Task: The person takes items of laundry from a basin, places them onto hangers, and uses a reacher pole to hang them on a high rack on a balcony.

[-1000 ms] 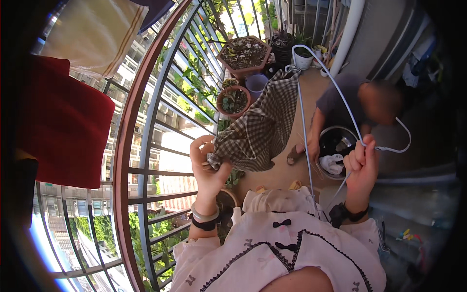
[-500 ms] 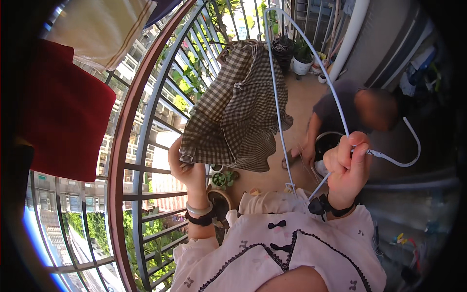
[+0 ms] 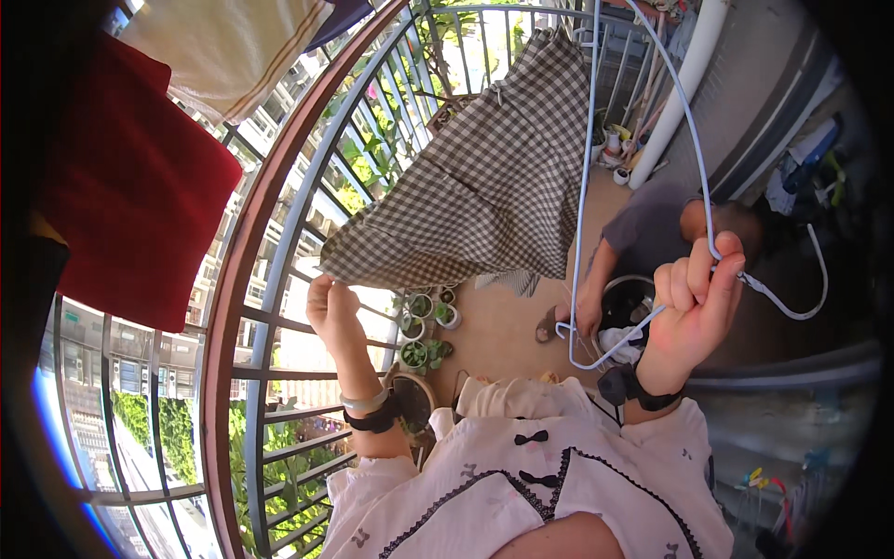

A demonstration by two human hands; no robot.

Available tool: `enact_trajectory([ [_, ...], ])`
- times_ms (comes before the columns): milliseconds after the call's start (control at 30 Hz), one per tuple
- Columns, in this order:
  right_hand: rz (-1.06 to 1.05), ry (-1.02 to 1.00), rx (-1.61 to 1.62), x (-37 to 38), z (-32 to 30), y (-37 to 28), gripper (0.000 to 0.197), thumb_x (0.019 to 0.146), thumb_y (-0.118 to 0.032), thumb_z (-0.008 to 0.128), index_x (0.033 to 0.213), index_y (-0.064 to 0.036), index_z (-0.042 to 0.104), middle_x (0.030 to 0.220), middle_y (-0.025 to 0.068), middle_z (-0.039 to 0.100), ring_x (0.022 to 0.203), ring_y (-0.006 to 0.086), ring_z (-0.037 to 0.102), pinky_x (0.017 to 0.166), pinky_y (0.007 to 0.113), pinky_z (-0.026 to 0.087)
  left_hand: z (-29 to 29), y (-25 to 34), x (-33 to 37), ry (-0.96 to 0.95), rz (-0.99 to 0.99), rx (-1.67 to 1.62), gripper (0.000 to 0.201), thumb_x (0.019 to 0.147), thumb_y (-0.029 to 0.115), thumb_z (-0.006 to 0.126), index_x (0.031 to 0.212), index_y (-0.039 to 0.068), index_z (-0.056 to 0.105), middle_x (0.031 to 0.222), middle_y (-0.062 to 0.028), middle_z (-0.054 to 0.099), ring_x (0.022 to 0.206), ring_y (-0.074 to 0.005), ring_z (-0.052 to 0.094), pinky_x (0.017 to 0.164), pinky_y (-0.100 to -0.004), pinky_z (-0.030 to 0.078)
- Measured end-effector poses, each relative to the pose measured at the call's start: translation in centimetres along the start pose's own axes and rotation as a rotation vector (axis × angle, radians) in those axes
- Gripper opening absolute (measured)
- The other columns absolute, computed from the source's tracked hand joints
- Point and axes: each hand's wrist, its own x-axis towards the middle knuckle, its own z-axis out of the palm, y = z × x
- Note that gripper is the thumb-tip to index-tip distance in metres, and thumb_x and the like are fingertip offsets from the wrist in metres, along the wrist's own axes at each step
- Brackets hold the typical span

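My left hand [image 3: 333,312] pinches the lower left corner of a brown-and-cream checked garment [image 3: 484,177]. The garment hangs spread out on a slant in front of me, its far end higher up beside the railing. In my right fist [image 3: 691,303] is a pale blue wire hanger [image 3: 584,200], gripped near its neck. Its hook [image 3: 823,270] points off to the right, and its long loop stretches forward past the garment's right edge. Whether loop and garment touch, I cannot tell.
A curved balcony railing [image 3: 244,252] runs along the left, with a dark red cloth [image 3: 140,196] hanging beyond it. Small potted plants [image 3: 419,354] stand on the floor below my left hand. At the right, a person [image 3: 643,228] crouches by a dark bucket [image 3: 626,298].
The garment has swung out from bunched folds to a flatter, wider spread. My left hand has moved slightly left and up; my right hand and the hanger have shifted right.
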Motion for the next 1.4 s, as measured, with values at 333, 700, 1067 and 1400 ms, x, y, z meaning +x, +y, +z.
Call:
enact_trajectory([
  [333,0.047,0.243,0.259,6.6,3.7,9.5,0.026,0.096,-0.023,0.048,0.114,-0.0043,0.054,0.058,-0.0071,0.031,0.044,0.0029,0.019,0.042,0.021,0.017,3.6,-0.1,-5.6,-0.589,-0.373,-0.074,0.009,0.084,-0.003,0.056,0.092,0.002,0.056,0.068,0.0046,0.049,0.050,0.0005,0.035,0.044,-0.0172,0.022],
  [700,0.199,0.336,0.211,4.9,5.6,14.7,0.021,0.096,-0.023,0.048,0.106,-0.0059,0.053,0.057,-0.0073,0.027,0.044,0.0028,0.020,0.042,0.022,0.021,2.2,-1.8,-6.2,-0.465,-0.531,-0.229,0.016,0.087,0.004,0.059,0.102,0.000,0.059,0.061,0.0066,0.047,0.045,0.0001,0.032,0.041,-0.0188,0.020],
  [1067,0.303,0.147,0.374,4.3,8.2,14.4,0.018,0.095,-0.015,0.047,0.111,-0.0080,0.046,0.073,-0.0016,0.040,0.061,0.0076,0.036,0.062,0.027,0.034,0.1,-1.1,-3.5,-0.424,-0.163,0.493,0.020,0.086,0.007,0.061,0.105,0.001,0.061,0.081,0.0006,0.062,0.077,-0.0060,0.052,0.068,-0.0219,0.043],
  [1400,0.754,-0.435,-0.030,3.8,5.3,12.9,0.035,0.095,-0.019,0.045,0.125,-0.0040,0.037,0.117,0.0212,0.053,0.114,0.0341,0.052,0.095,0.043,0.041,-4.9,3.5,-0.4,-0.332,-0.088,0.199,0.022,0.091,0.008,0.050,0.110,-0.001,0.058,0.091,-0.0059,0.064,0.062,-0.0023,0.041,0.059,-0.0165,0.035],
])
